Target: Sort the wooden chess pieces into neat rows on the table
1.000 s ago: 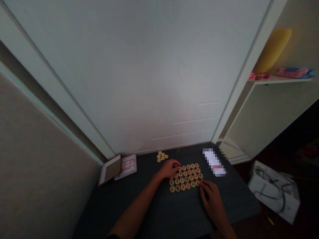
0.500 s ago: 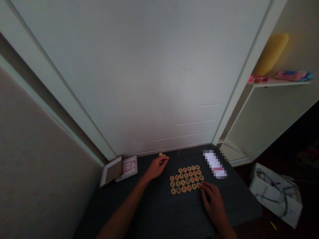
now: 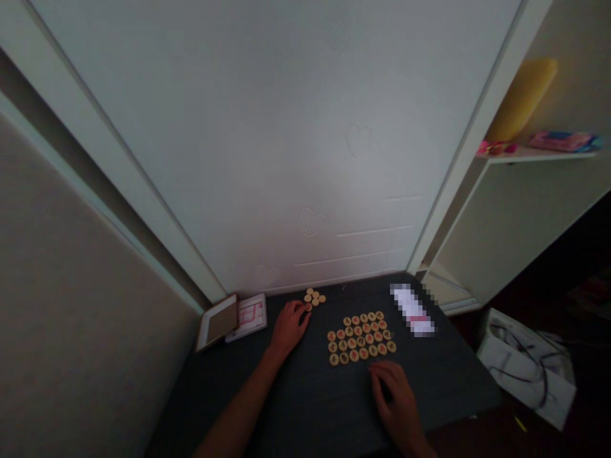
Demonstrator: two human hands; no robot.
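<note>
My left hand (image 3: 290, 327) lies near the back of the dark table, its fingertips closed on a round wooden Chinese chess piece (image 3: 308, 308). Just behind it is a loose group of several blank-looking pieces (image 3: 316, 295). To the right, pieces with red and dark characters (image 3: 361, 341) lie flat in several rows, the rearmost row shorter. My right hand (image 3: 397, 397) rests in front of these rows, apart from them. Its thumb and fingers are curled together at the tips, and no piece shows between them.
Two framed items (image 3: 218, 323) lean at the table's back left. A pixelated white sheet (image 3: 413, 312) lies at the back right. A white panel (image 3: 286, 159) rises behind the table (image 3: 305, 407). Right of it, a white box with cables (image 3: 527, 362) stands lower down.
My right hand has drawn back left from the front row's right end, leaving a piece there. My left hand has shifted toward me and left, uncovering the loose pieces.
</note>
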